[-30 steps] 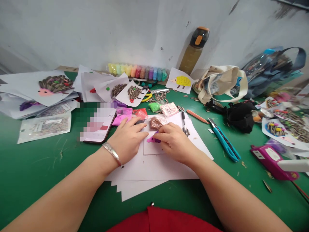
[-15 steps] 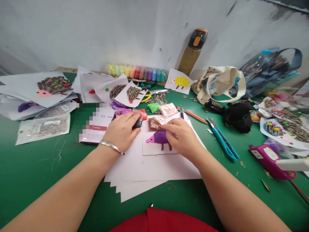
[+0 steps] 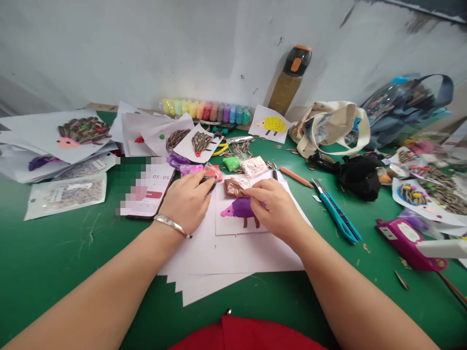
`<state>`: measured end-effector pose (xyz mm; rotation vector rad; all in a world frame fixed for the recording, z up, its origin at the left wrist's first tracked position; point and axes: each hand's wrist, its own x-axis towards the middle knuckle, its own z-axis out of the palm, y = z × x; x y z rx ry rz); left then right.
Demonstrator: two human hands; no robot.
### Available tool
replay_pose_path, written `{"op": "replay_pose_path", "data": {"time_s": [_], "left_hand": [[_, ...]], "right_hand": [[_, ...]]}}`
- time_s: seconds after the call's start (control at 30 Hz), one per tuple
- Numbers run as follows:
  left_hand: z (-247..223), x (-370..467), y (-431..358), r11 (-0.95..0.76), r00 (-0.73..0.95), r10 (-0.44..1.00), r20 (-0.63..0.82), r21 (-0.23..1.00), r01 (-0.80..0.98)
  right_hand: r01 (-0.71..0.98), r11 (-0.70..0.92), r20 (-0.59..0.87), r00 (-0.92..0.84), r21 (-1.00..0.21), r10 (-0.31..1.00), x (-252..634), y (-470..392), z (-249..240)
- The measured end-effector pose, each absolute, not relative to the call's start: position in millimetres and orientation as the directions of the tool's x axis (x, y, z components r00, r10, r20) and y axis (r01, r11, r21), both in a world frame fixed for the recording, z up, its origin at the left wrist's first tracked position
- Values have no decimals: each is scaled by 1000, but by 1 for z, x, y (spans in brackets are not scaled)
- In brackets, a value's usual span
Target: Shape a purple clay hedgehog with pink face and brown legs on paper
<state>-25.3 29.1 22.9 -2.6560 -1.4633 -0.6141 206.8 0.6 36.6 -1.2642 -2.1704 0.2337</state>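
Note:
My left hand has its fingers curled over a small shiny black packet, beside the card's upper left corner. On the right, my right hand has thumb and forefinger pinched at the right edge of a packet of brown clay. That hand covers the right part of a white card. The card bears a clay hedgehog with a purple body, pink head and brown legs. Beneath the card lie several sheets of white paper.
A phone lies left of my left hand. Behind the card are green and pale pink clay packets. An orange clay tool and a blue utility knife lie to the right. A bottle leans against the wall.
My left hand has shifted slightly, its fingers now covering more of the black packet. The right hand stays in place at the brown packet.

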Motion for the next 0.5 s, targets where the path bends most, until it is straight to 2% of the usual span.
{"op": "replay_pose_path", "data": {"time_s": [0.17, 0.27, 0.37, 0.5], "left_hand": [[24, -25, 28, -632, 497, 718, 488, 158, 758], [27, -24, 27, -675, 513, 672, 535, 156, 722], [30, -22, 25, -716, 536, 629, 564, 150, 682], [31, -18, 21, -777, 583, 571, 578, 153, 610]], "right_hand": [[718, 550, 452, -357, -426, 817, 207, 1, 36], [698, 540, 486, -307, -470, 819, 206, 1, 36], [648, 463, 445, -208, -604, 871, 205, 1, 38], [485, 201, 209, -38, -851, 977, 200, 3, 42]]}}
